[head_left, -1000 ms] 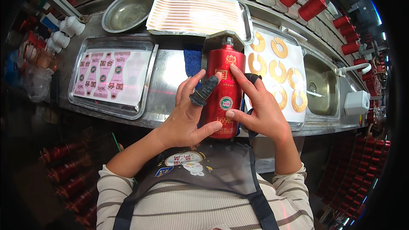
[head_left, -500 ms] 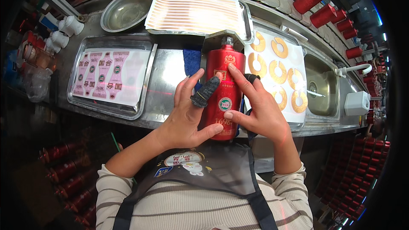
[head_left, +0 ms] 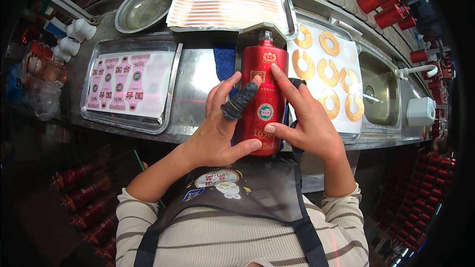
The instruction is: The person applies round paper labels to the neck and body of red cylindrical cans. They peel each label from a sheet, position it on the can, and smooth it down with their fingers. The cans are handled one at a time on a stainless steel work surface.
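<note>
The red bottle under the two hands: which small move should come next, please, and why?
Perhaps a light press by the left hand on the gold-edged square emblem: its index finger, in a grey cover, reaches there with a bare tip, while the right hand's index finger and thumb lie on the bottle, seemingly ready to steady it.

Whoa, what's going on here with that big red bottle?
A person has both hands on the front of the red bottle, which faces up with its neck by a metal bracket. The left hand touches it with the thumb and a finger in a grey cover. The right hand has a finger and thumb on it. To the left, pink labels lie in a tray; to the right, gold rings lie on a white sheet.
</note>
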The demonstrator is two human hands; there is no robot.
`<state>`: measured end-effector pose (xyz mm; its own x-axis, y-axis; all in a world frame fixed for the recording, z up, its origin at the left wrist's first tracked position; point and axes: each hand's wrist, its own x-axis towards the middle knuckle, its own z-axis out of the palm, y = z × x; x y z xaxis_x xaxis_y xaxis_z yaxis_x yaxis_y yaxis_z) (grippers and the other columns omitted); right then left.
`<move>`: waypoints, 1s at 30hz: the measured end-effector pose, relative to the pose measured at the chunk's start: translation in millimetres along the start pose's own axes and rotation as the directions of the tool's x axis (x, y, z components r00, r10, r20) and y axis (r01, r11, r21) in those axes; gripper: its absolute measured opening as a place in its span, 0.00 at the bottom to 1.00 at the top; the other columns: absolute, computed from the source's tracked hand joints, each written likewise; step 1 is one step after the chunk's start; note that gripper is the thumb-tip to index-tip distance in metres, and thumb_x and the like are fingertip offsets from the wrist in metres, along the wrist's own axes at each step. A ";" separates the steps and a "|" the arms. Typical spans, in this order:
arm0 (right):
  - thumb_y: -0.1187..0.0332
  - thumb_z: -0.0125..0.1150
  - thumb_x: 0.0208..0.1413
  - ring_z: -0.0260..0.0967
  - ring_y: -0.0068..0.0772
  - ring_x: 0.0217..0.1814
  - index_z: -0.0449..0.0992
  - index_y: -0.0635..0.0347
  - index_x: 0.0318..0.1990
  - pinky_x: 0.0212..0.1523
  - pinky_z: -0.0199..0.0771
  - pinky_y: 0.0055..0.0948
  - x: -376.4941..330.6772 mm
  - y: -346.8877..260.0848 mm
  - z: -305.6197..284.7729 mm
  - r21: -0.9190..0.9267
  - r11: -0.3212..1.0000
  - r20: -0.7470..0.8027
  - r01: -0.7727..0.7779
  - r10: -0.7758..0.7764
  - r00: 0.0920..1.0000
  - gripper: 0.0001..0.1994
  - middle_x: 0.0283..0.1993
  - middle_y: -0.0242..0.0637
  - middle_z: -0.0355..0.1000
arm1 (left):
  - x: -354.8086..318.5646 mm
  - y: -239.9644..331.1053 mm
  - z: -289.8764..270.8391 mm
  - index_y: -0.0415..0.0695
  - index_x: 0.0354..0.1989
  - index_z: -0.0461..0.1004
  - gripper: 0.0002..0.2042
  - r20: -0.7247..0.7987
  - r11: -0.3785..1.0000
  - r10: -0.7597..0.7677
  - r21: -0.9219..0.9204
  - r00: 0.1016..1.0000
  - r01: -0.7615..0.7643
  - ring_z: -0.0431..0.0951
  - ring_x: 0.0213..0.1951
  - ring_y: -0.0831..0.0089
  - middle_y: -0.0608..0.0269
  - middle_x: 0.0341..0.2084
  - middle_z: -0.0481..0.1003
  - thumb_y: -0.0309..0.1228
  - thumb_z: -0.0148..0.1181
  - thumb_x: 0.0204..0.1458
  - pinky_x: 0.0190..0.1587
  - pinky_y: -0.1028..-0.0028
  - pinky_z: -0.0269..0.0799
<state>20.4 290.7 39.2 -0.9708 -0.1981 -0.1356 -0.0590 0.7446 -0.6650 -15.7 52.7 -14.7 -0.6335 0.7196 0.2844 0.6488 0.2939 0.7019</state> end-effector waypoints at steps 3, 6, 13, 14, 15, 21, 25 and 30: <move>0.50 0.74 0.46 0.63 0.44 0.33 0.54 0.38 0.76 0.37 0.65 0.37 -2.9 -1.6 -1.1 -0.032 0.999 0.037 -0.015 0.016 0.999 0.49 0.32 0.43 0.60 | 1.1 0.0 -2.0 0.47 0.75 0.48 0.46 0.029 1.000 0.008 0.007 1.000 -0.009 0.45 0.72 0.40 0.40 0.72 0.46 0.52 0.65 0.52 0.71 0.46 0.41; 0.51 0.75 0.45 0.62 0.42 0.34 0.54 0.43 0.77 0.38 0.64 0.36 -4.3 -1.0 -1.0 -0.056 0.998 0.052 -0.002 0.005 0.999 0.50 0.33 0.42 0.60 | -3.1 -4.0 1.1 0.46 0.75 0.48 0.47 0.018 1.000 -0.022 -0.009 1.000 0.022 0.45 0.73 0.42 0.44 0.73 0.46 0.52 0.66 0.52 0.71 0.46 0.41; 0.54 0.76 0.45 0.56 0.33 0.34 0.51 0.47 0.77 0.38 0.62 0.30 -2.6 9.6 2.0 0.147 0.989 -0.028 -0.010 0.014 1.000 0.52 0.39 0.36 0.64 | -3.9 -9.8 10.2 0.45 0.75 0.46 0.48 -0.138 0.993 -0.005 -0.114 0.990 -0.011 0.46 0.73 0.46 0.47 0.75 0.48 0.50 0.67 0.51 0.71 0.49 0.42; 0.56 0.77 0.44 0.54 0.30 0.35 0.51 0.48 0.77 0.38 0.61 0.28 -3.0 3.0 -2.5 0.137 0.987 0.002 -0.085 0.086 0.996 0.53 0.40 0.33 0.64 | -4.9 -11.2 10.9 0.45 0.75 0.45 0.48 -0.143 0.994 -0.010 -0.113 0.990 -0.006 0.46 0.73 0.46 0.48 0.75 0.49 0.49 0.67 0.51 0.71 0.50 0.42; 0.53 0.75 0.46 0.57 0.35 0.34 0.51 0.43 0.77 0.38 0.63 0.31 -3.5 3.4 -1.5 0.128 0.990 -0.012 -0.058 0.060 0.998 0.51 0.37 0.36 0.63 | -6.0 -12.3 11.4 0.45 0.75 0.45 0.48 -0.149 0.994 -0.016 -0.112 0.989 -0.001 0.46 0.73 0.46 0.48 0.75 0.49 0.48 0.67 0.51 0.71 0.50 0.43; 0.55 0.75 0.46 0.56 0.31 0.34 0.54 0.47 0.76 0.38 0.62 0.29 -8.7 4.2 0.0 0.042 0.999 -0.016 0.001 0.000 1.000 0.49 0.38 0.36 0.65 | -3.7 -9.0 9.1 0.43 0.75 0.46 0.47 -0.135 0.996 0.030 -0.076 0.990 -0.041 0.46 0.74 0.48 0.51 0.74 0.51 0.47 0.66 0.52 0.72 0.52 0.42; 0.53 0.74 0.47 0.59 0.34 0.34 0.57 0.46 0.75 0.38 0.63 0.30 -8.2 3.8 3.2 -0.006 1.000 0.005 0.020 -0.020 1.000 0.47 0.37 0.38 0.65 | -6.3 -8.4 12.1 0.42 0.75 0.48 0.45 -0.125 0.992 0.006 -0.128 0.992 -0.022 0.47 0.74 0.50 0.53 0.75 0.51 0.48 0.64 0.53 0.72 0.53 0.41; 0.56 0.72 0.50 0.57 0.21 0.32 0.54 0.49 0.76 0.31 0.60 0.22 -11.1 9.8 5.6 0.103 0.994 -0.014 0.035 -0.033 0.999 0.46 0.48 0.36 0.69 | -8.1 -7.2 3.0 0.42 0.76 0.46 0.43 -0.067 0.959 -0.121 -0.266 0.990 0.099 0.48 0.73 0.50 0.53 0.75 0.49 0.46 0.61 0.58 0.72 0.56 0.44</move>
<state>31.9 296.5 30.1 -0.9714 -0.2138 -0.1030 -0.0683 0.6677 -0.7413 -13.9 46.7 -24.0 -0.7343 0.6347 0.2408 0.4473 0.1855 0.8750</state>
